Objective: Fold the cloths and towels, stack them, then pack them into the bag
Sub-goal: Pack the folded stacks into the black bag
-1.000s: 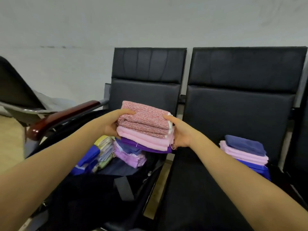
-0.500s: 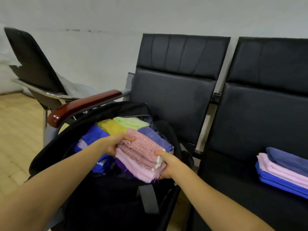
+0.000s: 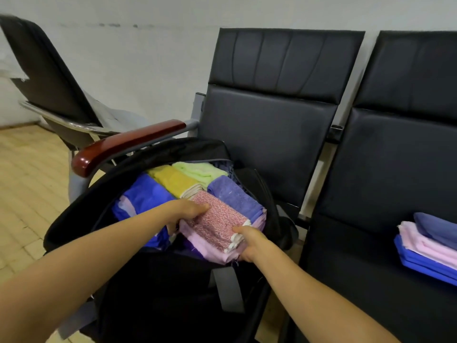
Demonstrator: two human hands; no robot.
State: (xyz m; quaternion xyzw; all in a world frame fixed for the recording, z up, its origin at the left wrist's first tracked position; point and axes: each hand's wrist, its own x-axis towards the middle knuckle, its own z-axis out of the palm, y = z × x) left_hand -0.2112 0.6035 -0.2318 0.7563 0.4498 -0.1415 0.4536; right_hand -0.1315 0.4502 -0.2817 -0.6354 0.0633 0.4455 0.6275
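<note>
Fingers of both hands grip a small stack of folded cloths [image 3: 217,220], pink speckled fabric over plain lilac layers. The left hand [image 3: 186,214] clasps its far-left end and the right hand [image 3: 250,243] its near-right corner, thumbs on top, forearms reaching forward. The stack lies in the mouth of the open black fabric bag [image 3: 74,219], touching folded blue, yellow, green and purple towels [image 3: 178,180].

Both hands, left [image 3: 188,211] and right [image 3: 249,243], grip a folded stack [image 3: 217,224] apparently resting inside the black bag [image 3: 74,219].
</note>
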